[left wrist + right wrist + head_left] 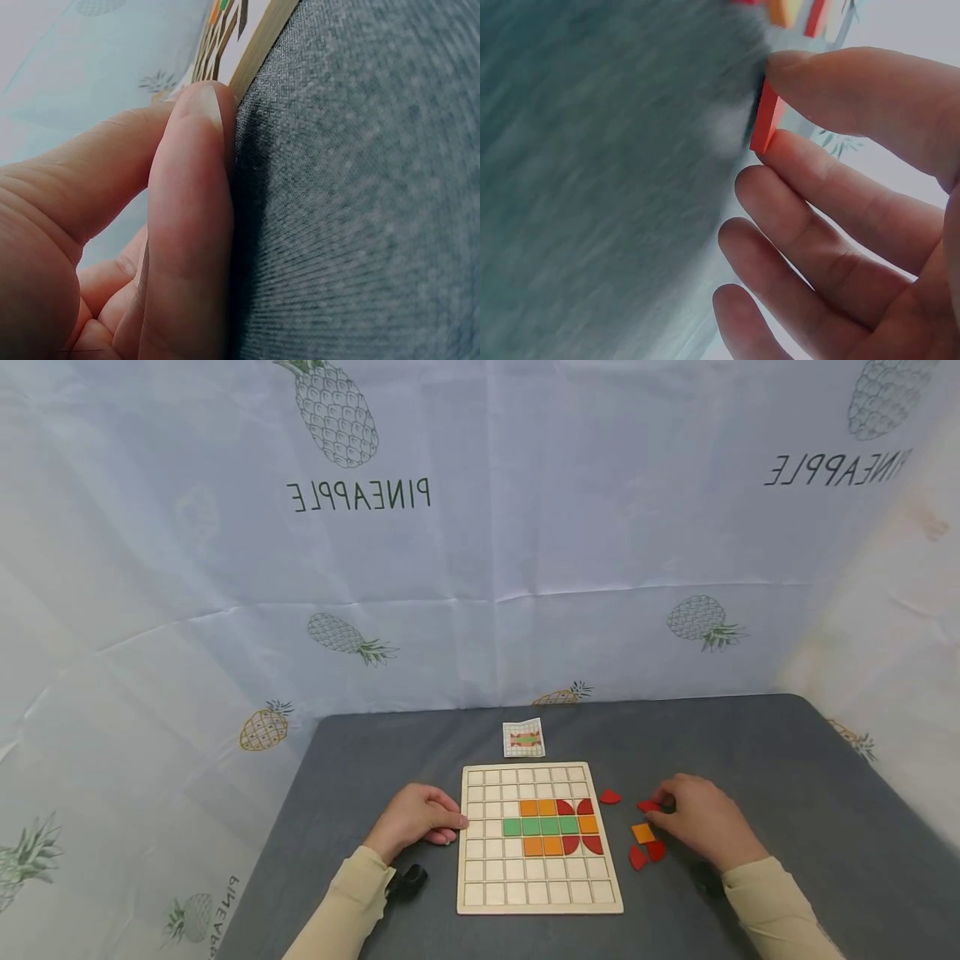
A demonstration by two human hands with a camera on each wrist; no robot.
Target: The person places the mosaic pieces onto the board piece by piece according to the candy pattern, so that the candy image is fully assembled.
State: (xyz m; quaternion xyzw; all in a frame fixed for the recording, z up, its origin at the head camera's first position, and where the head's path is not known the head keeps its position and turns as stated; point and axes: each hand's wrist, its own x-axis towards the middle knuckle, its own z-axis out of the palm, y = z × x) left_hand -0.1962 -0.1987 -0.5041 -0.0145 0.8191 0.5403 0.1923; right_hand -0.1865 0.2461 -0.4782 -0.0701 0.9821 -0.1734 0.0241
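A pale wooden grid board lies on the dark table. In its middle rows are green squares, orange squares and red curved pieces. My left hand holds the board's left edge at the tips of thumb and finger, as the left wrist view shows close up. To the right of the board, my right hand pinches a red tile between thumb and index finger, low over the table; its other fingers are spread loosely. The tile's full outline is partly hidden by the fingers.
Near the board's right side lie an orange square and a few loose red pieces. A small pattern card lies behind the board. Pineapple-printed cloth hangs along the table's far edge and sides.
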